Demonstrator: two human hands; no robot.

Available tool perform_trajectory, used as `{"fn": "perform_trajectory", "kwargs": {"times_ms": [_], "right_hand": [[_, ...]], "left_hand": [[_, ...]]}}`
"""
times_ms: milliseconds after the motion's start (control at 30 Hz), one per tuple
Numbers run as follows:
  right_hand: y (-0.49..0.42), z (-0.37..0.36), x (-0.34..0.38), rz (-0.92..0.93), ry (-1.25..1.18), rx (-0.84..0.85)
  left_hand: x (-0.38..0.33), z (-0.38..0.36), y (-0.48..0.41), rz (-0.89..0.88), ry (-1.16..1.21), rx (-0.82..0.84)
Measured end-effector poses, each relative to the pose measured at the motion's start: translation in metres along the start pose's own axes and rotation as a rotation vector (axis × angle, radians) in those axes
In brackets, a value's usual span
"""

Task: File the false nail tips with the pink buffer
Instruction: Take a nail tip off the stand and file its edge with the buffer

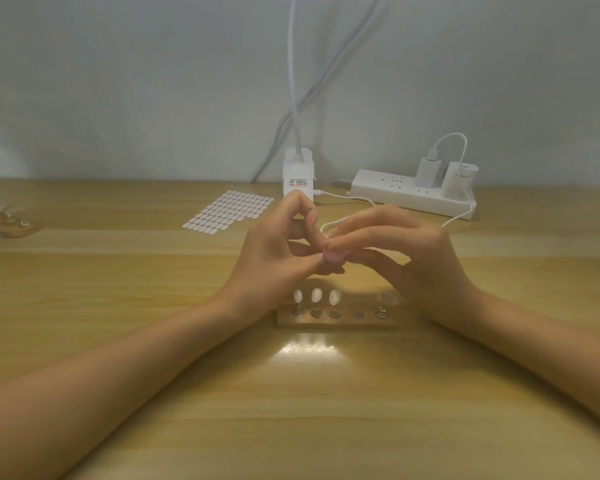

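My right hand (406, 251) pinches the pink buffer (335, 256) just above the wooden stand (338, 320). My left hand (274, 251) is curled against it; too blurred to tell what it holds. Four nail tips (316, 295) sit on the stand. Wood-grain surface (291, 410). Behind the stand: sticker sheet (229, 211), lamp base (298, 174), power strip (413, 197), pale wall (118, 81).

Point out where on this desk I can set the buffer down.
Bare table lies between the forearms, in front of the wooden nail stand. Another sits left of the left hand, below the sticker sheet. Right of the right hand holding the pink buffer, in front of the power strip, is also bare. Crowded: the back edge, with lamp base, cable, power strip.
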State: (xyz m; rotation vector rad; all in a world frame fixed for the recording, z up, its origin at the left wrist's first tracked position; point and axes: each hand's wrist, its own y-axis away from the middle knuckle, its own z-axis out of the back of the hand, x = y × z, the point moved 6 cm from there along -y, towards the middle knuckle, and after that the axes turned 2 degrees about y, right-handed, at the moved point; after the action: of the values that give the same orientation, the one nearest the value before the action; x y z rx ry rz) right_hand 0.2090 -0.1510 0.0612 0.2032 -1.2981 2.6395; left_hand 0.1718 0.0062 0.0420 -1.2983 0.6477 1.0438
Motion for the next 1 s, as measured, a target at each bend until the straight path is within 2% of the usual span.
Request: {"fn": "perform_trajectory", "kwargs": {"times_ms": [433, 567, 667, 767, 900, 1000], "right_hand": [[-0.001, -0.001, 0.002, 0.016, -0.021, 0.007], [0.001, -0.002, -0.002, 0.033, 0.054, -0.001], [0.005, 0.013, -0.032, -0.229, 0.029, -0.109], [0.011, 0.021, -0.057, -0.495, -0.144, -0.186], [0.014, 0.014, -0.055, -0.527, -0.217, -0.151], [0.014, 0.013, -0.053, -0.521, -0.247, -0.109]], "left_hand": [[0.003, 0.0, -0.001, 0.02, 0.028, 0.021], [0.004, -0.001, -0.001, 0.038, 0.057, 0.033], [0.004, 0.003, 0.0, 0.042, 0.079, -0.002], [-0.004, 0.01, 0.002, 0.017, 0.097, -0.029], [-0.033, 0.003, 0.01, -0.099, 0.095, 0.056], [-0.052, -0.018, 0.022, -0.195, -0.057, 0.204]]}}
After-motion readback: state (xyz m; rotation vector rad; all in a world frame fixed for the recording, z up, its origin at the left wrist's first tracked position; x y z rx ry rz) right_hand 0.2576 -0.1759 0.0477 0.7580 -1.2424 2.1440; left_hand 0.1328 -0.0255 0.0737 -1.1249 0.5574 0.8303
